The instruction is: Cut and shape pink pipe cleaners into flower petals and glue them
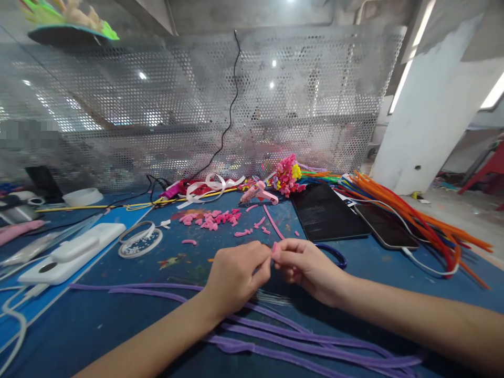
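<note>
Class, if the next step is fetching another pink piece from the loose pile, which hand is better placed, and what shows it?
Probably the left hand: it is nearer the pink pile, while the right hand lies farther right, pinching a small pink piece.

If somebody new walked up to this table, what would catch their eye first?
Probably the left hand and right hand meeting near the centre, a small pink piece pinched in the right one's fingertips. Next might come the orange pipe cleaners fanned along the right side of the blue table, then the purple pipe cleaners stretched across its near side.
</note>
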`<state>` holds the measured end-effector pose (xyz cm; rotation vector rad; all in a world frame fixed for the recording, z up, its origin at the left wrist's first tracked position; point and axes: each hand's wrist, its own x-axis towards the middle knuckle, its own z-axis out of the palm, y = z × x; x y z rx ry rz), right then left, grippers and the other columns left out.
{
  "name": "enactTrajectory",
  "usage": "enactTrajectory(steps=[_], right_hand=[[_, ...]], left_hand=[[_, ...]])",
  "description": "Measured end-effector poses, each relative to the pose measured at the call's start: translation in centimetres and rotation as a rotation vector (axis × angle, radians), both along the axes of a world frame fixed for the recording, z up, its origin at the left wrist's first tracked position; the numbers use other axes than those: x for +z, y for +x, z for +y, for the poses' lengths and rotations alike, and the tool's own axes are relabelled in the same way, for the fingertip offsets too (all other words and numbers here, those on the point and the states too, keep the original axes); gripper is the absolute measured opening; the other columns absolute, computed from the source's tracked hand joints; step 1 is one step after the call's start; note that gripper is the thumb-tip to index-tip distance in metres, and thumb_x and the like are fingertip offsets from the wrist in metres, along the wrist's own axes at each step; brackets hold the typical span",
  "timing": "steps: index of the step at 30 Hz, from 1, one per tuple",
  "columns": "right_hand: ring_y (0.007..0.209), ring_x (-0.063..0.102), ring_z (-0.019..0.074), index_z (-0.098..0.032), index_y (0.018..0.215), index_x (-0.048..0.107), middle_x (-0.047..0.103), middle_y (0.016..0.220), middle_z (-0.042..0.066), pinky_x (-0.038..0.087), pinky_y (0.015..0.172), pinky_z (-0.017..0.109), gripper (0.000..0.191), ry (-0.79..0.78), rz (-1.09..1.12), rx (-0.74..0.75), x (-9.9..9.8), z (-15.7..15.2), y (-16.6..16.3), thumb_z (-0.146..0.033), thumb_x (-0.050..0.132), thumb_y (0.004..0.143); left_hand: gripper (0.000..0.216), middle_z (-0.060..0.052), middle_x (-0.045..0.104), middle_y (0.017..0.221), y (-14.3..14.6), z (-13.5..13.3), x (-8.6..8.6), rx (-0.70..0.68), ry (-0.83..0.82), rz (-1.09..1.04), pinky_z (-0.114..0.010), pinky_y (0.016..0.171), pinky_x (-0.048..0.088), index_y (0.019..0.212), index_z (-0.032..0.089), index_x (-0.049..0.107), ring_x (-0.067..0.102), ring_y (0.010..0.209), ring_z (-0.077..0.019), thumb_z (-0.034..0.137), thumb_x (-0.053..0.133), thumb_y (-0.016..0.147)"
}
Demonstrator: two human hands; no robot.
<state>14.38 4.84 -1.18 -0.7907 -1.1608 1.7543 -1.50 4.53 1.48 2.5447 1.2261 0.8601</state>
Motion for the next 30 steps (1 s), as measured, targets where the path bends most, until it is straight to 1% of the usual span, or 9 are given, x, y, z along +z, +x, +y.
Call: enactTrajectory(steps=[3,6,8,9,12,16,20,25,30], right_hand=[[0.051,0.045,0.0075,-0.017,0.075,0.056,0.055,0.064,0.000,0.035,0.047,0.021,0.018,0.560,-0.304,-0.117,0.5,0.0,1.0,-0.035,0.056,0.076],[0.062,0.051,0.0125,-0.022,0.082,0.062,0.062,0.076,0.005,0.035,0.052,0.027,0.018,1.247,-0.664,0.046,1.5,0.0,2.7,-0.035,0.049,0.082],[0.065,0.053,0.0138,-0.026,0.087,0.063,0.065,0.082,0.004,0.032,0.050,0.028,0.018,1.513,-0.794,0.212,2.1,0.1,3.7,-0.033,0.048,0.083],[0.066,0.054,0.0139,-0.028,0.089,0.063,0.065,0.084,0.003,0.030,0.049,0.029,0.017,1.586,-0.834,0.243,2.2,0.1,4.0,-0.032,0.048,0.083],[0.066,0.053,0.0136,-0.028,0.088,0.063,0.066,0.081,0.003,0.028,0.049,0.029,0.016,1.684,-0.903,0.114,1.6,0.3,4.1,-0.028,0.048,0.084],[0.067,0.052,0.0144,-0.022,0.082,0.063,0.066,0.074,0.004,0.032,0.058,0.030,0.019,1.549,-1.025,-0.224,0.4,0.1,2.8,-0.021,0.044,0.085],[0.074,0.054,0.0142,-0.019,0.083,0.060,0.066,0.080,0.004,0.039,0.069,0.028,0.014,1.272,-0.820,-0.126,0.0,-0.6,1.1,-0.019,0.046,0.082],[0.060,0.054,0.0101,-0.017,0.074,0.054,0.060,0.067,-0.001,0.042,0.055,0.020,0.012,0.709,-0.583,-0.161,-0.5,-0.2,0.7,-0.025,0.049,0.081],[0.060,0.051,0.0088,-0.017,0.076,0.054,0.056,0.068,-0.002,0.041,0.056,0.019,0.006,0.663,-0.532,-0.181,-1.0,0.5,0.9,-0.023,0.056,0.076]], left_hand=[[0.021,0.006,0.031,0.046,0.7,-0.5,0.7,0.011,-0.749,-0.497,-0.018,0.038,0.019,0.056,0.018,0.045,0.026,0.039,-0.0064,0.029,0.042,0.074],[0.015,0.010,0.019,0.039,0.7,-0.4,0.9,-0.046,-1.443,-0.731,-0.016,0.033,0.006,0.051,0.018,0.039,0.009,0.032,-0.0030,0.026,0.045,0.063],[0.013,0.012,0.016,0.037,0.5,-0.4,0.7,-0.046,-1.709,-0.739,-0.015,0.031,0.004,0.049,0.017,0.038,0.006,0.030,-0.0018,0.023,0.046,0.058],[0.013,0.012,0.016,0.037,0.5,-0.4,0.6,-0.029,-1.758,-0.746,-0.015,0.030,0.005,0.050,0.017,0.038,0.007,0.029,-0.0015,0.023,0.046,0.058],[0.019,0.010,0.027,0.042,0.9,-0.7,0.1,0.034,-1.539,-0.846,-0.012,0.031,0.010,0.056,0.016,0.041,0.017,0.031,-0.0010,0.028,0.052,0.067],[0.026,0.006,0.042,0.056,1.7,-1.1,-0.7,0.058,-1.082,-0.910,-0.011,0.033,0.019,0.070,0.017,0.046,0.034,0.041,-0.0032,0.040,0.057,0.073],[0.025,0.005,0.044,0.060,1.6,-0.4,-1.7,0.045,-0.835,-0.838,-0.015,0.041,0.034,0.075,0.016,0.050,0.039,0.046,-0.0055,0.040,0.056,0.075],[0.023,0.001,0.051,0.068,1.1,0.4,-2.6,-0.009,-0.795,-0.799,-0.019,0.055,0.042,0.073,0.014,0.054,0.048,0.060,-0.0095,0.037,0.057,0.075],[0.024,-0.001,0.055,0.079,1.2,0.5,-3.0,0.028,-0.856,-0.856,-0.020,0.056,0.044,0.085,0.014,0.053,0.052,0.066,-0.0103,0.031,0.063,0.070]])
